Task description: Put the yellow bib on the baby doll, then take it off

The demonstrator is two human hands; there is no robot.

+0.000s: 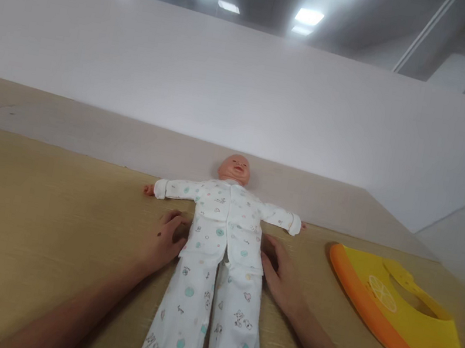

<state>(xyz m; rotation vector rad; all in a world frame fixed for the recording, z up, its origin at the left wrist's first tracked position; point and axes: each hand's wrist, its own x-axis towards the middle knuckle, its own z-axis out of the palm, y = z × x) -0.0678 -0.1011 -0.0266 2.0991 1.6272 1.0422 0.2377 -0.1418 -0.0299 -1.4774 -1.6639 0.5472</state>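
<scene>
Both hands, left hand point(168, 240) at nine o'clock and right hand point(280, 274) at three, are resting loosely open against the doll point(222, 237), gripping nothing; its limp cloth body is probably best gripped at the waist.

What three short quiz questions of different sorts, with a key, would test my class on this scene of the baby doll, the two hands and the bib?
1. True or false: the baby doll lies face up on the wooden table with its arms spread.
2. Multiple choice: where is the left hand? A) on the doll's head B) at the doll's waist, on the side opposite the right hand C) on the bib
3. Fill in: the yellow and orange silicone bib lies on the person's ____ side of the doll.

Key: 1 true; 2 B; 3 right.
</scene>
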